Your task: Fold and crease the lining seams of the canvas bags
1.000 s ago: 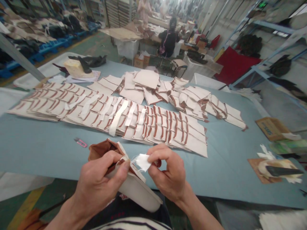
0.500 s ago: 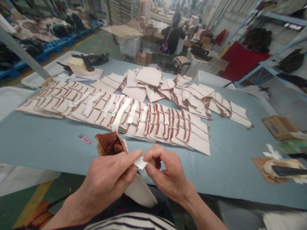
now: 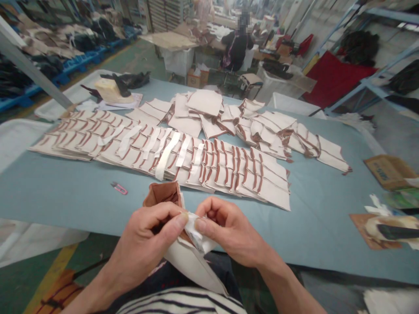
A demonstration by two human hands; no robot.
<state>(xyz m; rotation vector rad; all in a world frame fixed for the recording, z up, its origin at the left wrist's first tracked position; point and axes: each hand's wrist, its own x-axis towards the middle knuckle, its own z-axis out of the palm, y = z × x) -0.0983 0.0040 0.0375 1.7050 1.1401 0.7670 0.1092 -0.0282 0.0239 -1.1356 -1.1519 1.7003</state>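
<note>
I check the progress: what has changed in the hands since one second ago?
The small white paper slip went from lifted in the right hand down onto the cream fabric pouch, both hands pinching it. The left hand still holds the pouch.

Even, diffuse daylight fills the hall, bright at the far end where the background washes out toward white. The blue tabletop (image 3: 59,192) is lit flatly with no glare; shadows are soft and faint, only a slight darkening under the overlapped cream pieces (image 3: 196,161) along its middle. Wide-angle distortion bows the tabletop's near edge and stretches the shelving (image 3: 376,83) at the right. The centre is fairly sharp; corners and distant background are soft and smeared.
</note>
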